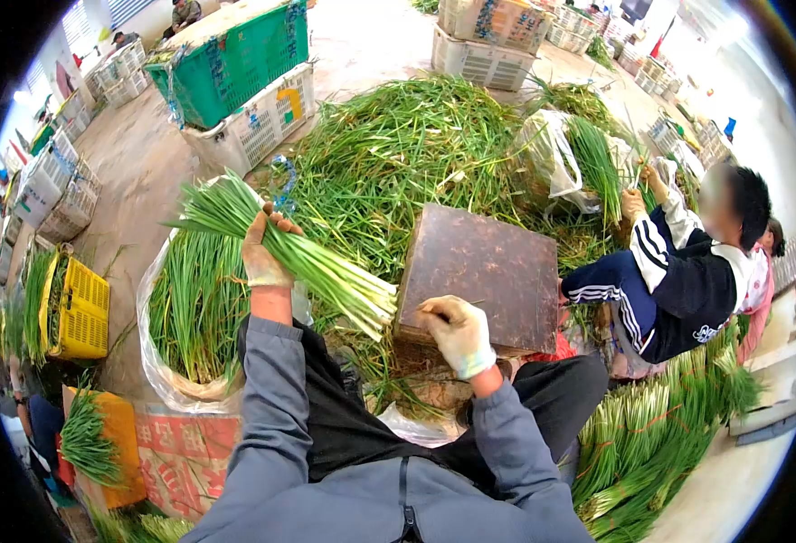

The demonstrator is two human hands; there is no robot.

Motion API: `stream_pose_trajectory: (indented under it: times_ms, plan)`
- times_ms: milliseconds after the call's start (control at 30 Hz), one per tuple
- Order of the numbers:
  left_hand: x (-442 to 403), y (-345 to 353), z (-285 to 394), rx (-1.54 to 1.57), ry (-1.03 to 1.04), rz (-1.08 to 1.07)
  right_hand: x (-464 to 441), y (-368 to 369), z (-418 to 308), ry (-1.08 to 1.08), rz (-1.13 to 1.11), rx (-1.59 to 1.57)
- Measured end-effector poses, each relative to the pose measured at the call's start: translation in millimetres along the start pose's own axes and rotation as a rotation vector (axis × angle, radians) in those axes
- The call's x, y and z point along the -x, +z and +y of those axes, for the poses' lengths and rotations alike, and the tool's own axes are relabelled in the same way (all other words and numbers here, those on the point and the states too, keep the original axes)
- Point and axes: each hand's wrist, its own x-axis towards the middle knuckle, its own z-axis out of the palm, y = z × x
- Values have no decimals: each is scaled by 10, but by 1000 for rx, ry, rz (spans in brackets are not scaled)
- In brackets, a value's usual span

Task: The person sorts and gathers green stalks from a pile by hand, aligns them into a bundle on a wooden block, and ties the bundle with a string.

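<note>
My left hand, in a soiled work glove, is closed around a bunch of chives. The bunch slants, its green leaves at upper left and its pale stalk ends at lower right. My right hand, gloved too, is held over the near edge of a dark, flat-topped box. Its fingers are pinched together, and I cannot make out whether anything small is between them. Under my left forearm, a clear plastic bag holds upright chives.
A large heap of loose chives lies behind the box. To the right sits a person with gloved hands on greens. Tied bundles are stacked at lower right. Green and yellow crates stand on the left.
</note>
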Motion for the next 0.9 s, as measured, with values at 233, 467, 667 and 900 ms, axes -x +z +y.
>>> stream_pose_trajectory:
  times_ms: [233, 467, 667, 900]
  plan:
    - [20, -23, -232, -104, 69, 127, -77, 591, -185, -403, -161, 484]
    - [24, -46, -314, -129, 65, 327, -259, 699, 28, -472, -183, 750]
    - [-38, -142, -73, -52, 80, 333, 167, 391, 425, -276, -363, 523]
    - [58, -14, -240, -112, -26, 154, 32, -218, 84, 311, -407, 437]
